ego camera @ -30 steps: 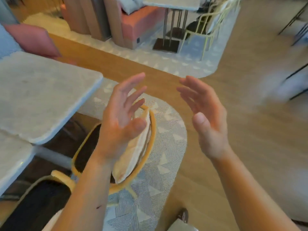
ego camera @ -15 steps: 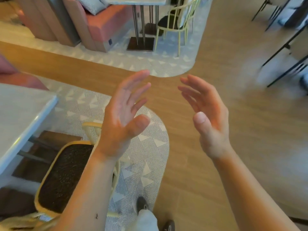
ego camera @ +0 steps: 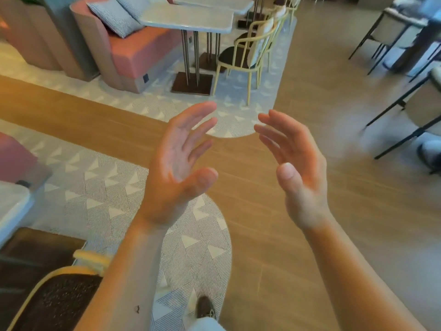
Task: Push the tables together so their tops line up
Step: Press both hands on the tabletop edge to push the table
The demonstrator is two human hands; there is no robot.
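Café wood floor, pale stone-top pedestal desk (ego camera: 186, 19) prob heavy & stiff, grip edge; left hand (ego camera: 176, 168) & right hand (ego camera: 300, 168) spread, empty.

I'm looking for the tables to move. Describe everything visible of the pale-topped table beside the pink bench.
The table has a pale, stone-looking top with rounded corners, carried on thin metal rods from a dark square base plate. It stands upright beside the pink bench, a pale yellow chair at its other side. A second similar top lies behind it.
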